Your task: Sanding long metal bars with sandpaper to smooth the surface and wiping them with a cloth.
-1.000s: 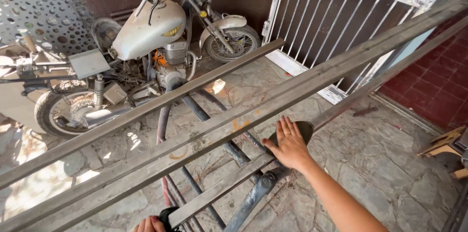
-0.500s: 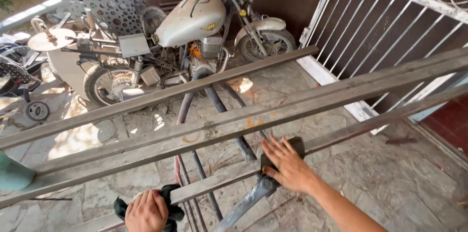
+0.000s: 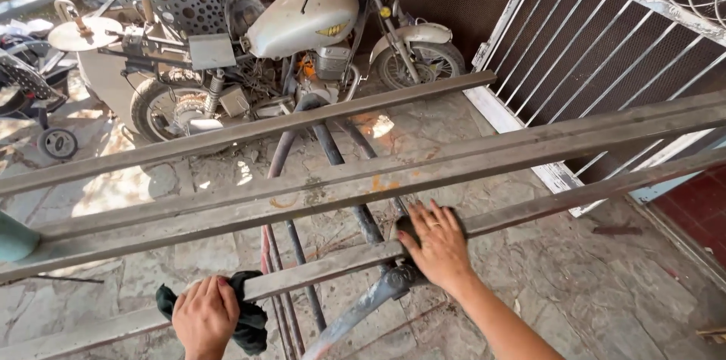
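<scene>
Several long grey metal bars point(image 3: 378, 178) lie side by side across a stand, running from lower left to upper right. My left hand point(image 3: 204, 316) grips a dark green cloth point(image 3: 246, 322) pressed against the nearest bar point(image 3: 318, 273). My right hand point(image 3: 439, 246) lies flat, fingers spread, on a dark pad point(image 3: 408, 225) on the same bar further right. Under that hand a metal clamp or stand leg point(image 3: 363, 307) slants down.
A white motorcycle point(image 3: 302, 35) stands behind the bars, with a second machine and wheels point(image 3: 57, 142) at left. A white barred gate point(image 3: 605, 50) leans at right. Dark pipes point(image 3: 333, 152) lie on the stone floor beneath. A teal post point(image 3: 15, 237) sits at the left edge.
The view has swung left and down. My left hand with the cloth has come up into view on the near bar. My right hand stays pressed on the same bar.
</scene>
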